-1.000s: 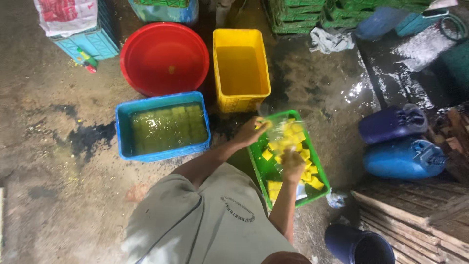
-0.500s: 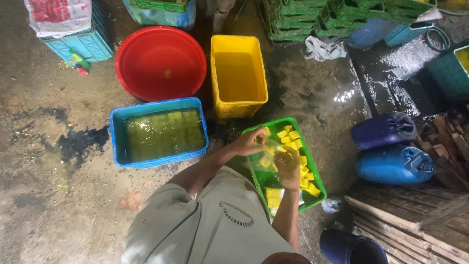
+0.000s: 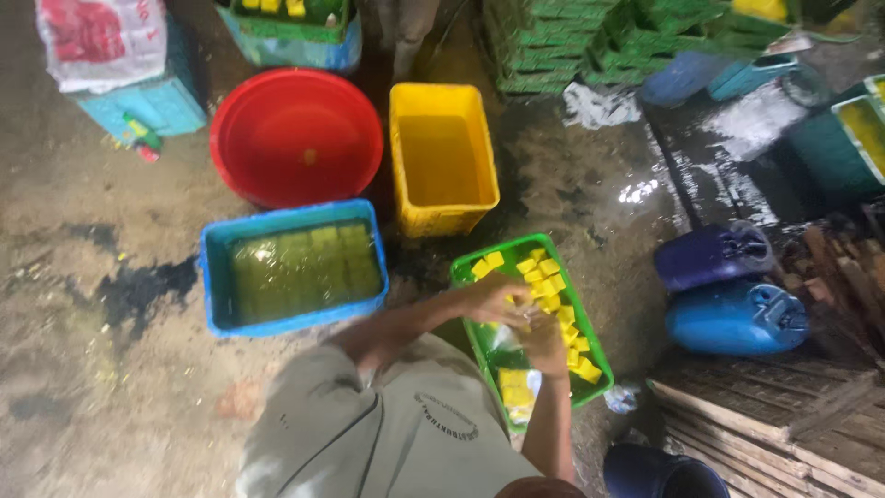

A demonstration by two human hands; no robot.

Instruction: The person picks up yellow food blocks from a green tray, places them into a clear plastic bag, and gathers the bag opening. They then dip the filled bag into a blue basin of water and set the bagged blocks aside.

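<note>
Yellow blocks point(image 3: 550, 286) lie in a green crate point(image 3: 472, 277) on the wet concrete floor point(image 3: 111, 387), and both of the person's hands work over its middle. The left hand point(image 3: 496, 300) reaches in from the near-left side with fingers curled down onto the blocks — whether it grips one or only presses on them cannot be told. The right hand point(image 3: 544, 343) sits just beside it, closer to the body, curled as well, apparently around something pale and glossy; the blur hides what exactly.

As a judgement, the crate looks partly filled: blocks line its far end and its right edge, while the left strip beside the hands shows bare green bottom, so the arranging seems about midway.

Just left of the hands stands a blue tub point(image 3: 295, 267) holding murky greenish liquid with pale blocks sunk in it. Beyond the hands sit a yellow bin point(image 3: 442, 157) of yellow liquid and an empty red basin point(image 3: 295, 136). To the right lie two blue jerrycans point(image 3: 733, 295) — one darker than the other.
</note>
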